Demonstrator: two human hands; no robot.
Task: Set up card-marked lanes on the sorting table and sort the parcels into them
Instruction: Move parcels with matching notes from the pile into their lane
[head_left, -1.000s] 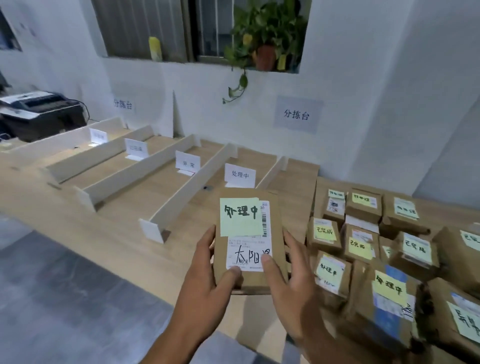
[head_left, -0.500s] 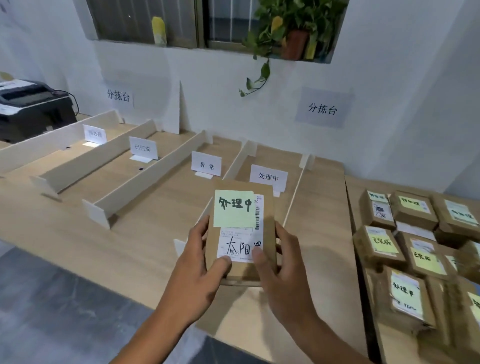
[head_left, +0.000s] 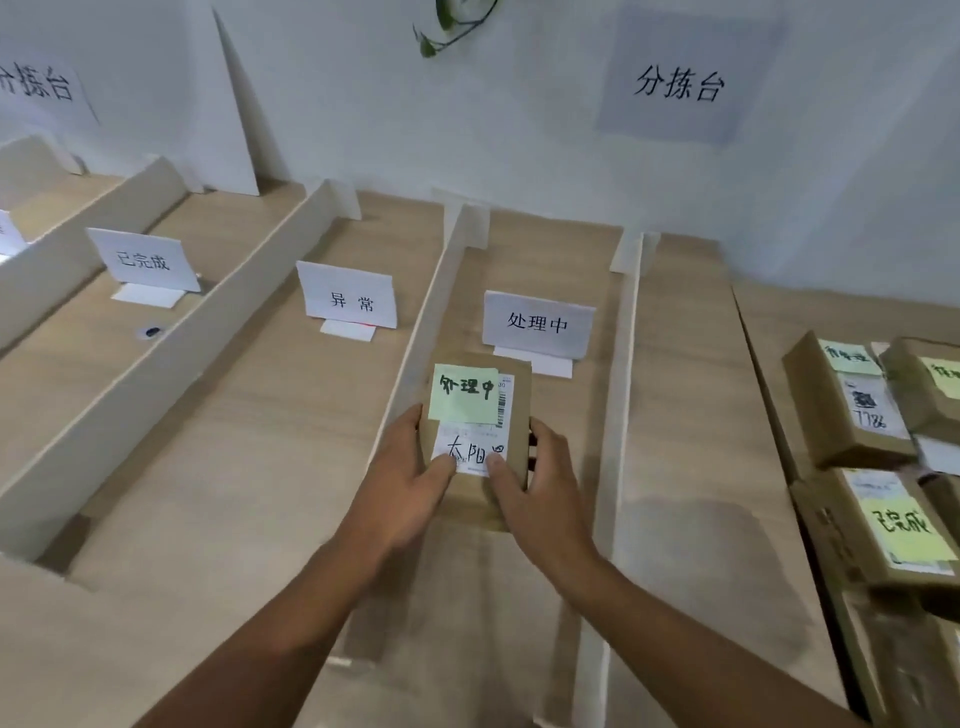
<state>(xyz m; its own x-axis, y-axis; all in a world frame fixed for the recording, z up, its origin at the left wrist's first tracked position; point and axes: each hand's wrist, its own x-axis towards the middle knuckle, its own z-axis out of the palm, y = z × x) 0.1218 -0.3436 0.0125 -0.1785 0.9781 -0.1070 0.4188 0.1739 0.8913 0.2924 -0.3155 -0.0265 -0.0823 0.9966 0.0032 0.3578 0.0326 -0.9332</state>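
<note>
Left hand (head_left: 410, 467) and right hand (head_left: 537, 480) grasp the parcel (head_left: 511, 415) by its sides, just in front of the 处理中 card (head_left: 537, 325), whose wording its green note (head_left: 465, 395) matches.

Left hand (head_left: 410, 473), right hand (head_left: 543, 486) — both outstretched, gripping.

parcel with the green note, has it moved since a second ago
Yes. The parcel has gone forward, toward the 处理中 card, in between the lane dividers.
</note>
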